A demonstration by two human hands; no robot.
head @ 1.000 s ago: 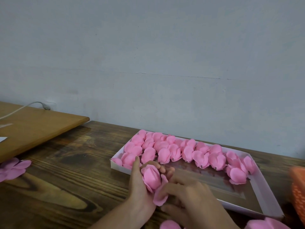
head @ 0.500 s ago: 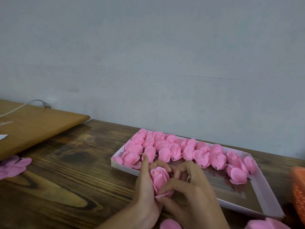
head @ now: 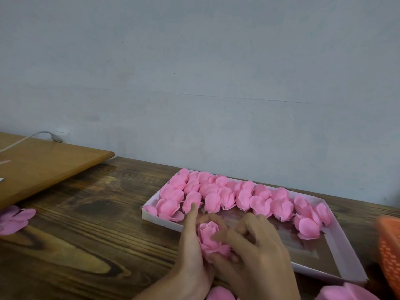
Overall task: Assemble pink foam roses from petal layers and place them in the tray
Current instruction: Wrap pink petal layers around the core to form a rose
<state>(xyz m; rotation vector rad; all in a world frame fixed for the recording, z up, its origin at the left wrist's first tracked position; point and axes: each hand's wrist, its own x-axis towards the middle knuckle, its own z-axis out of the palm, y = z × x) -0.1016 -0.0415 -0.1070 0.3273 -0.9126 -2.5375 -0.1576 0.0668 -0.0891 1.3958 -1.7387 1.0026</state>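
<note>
- The left hand cups the pink foam rose from the left, with one finger straight up beside it.
- The right hand curls its fingers round the rose's right side.
- The rose sits between both hands, at the near edge of the tray.
- Finished roses fill the tray's far part.
- Loose petals lie far left on the wooden table.
- An orange basket stands at the right edge.

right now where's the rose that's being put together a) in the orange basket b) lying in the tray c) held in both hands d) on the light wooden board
c: the left hand and right hand both grip the rose, by the front wall of the tray.
</note>
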